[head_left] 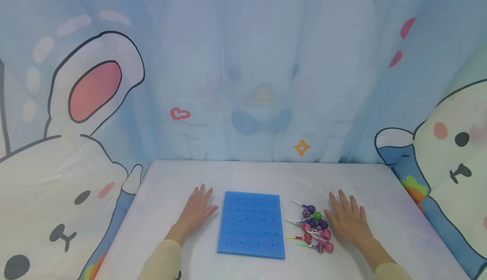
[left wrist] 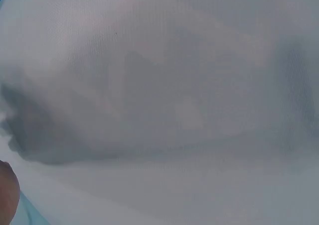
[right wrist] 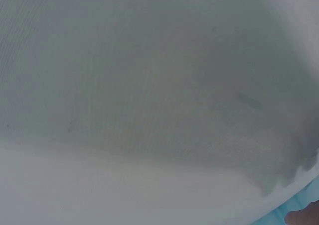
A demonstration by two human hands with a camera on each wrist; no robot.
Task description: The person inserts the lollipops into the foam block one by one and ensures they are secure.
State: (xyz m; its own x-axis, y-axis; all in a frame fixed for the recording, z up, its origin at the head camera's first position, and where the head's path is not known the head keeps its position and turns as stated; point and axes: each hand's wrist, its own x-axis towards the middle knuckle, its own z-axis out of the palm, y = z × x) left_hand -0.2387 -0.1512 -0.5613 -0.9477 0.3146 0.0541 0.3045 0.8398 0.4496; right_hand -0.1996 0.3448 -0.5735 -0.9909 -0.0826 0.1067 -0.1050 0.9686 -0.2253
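Note:
A flat blue foam board [head_left: 251,225] with rows of small holes lies in the middle of the white table. Beside its right edge is a loose pile of wrapped lollipops [head_left: 313,225], with purple, pink, red and green heads and sticks pointing mostly left. My left hand [head_left: 195,210] is spread left of the board, apart from it, and holds nothing. To the right of the lollipops my right hand [head_left: 348,218] has its fingers spread, also holding nothing. The wrist views catch mostly tabletop and shadow, with a bit of the left hand [left wrist: 8,192] and a right fingertip [right wrist: 304,215].
The white table [head_left: 266,176] ends at the back against a pale blue curtain [head_left: 262,60]. Printed cartoon animals on the cloth flank the table, a rabbit [head_left: 68,178] at left and another white figure [head_left: 452,161] at right.

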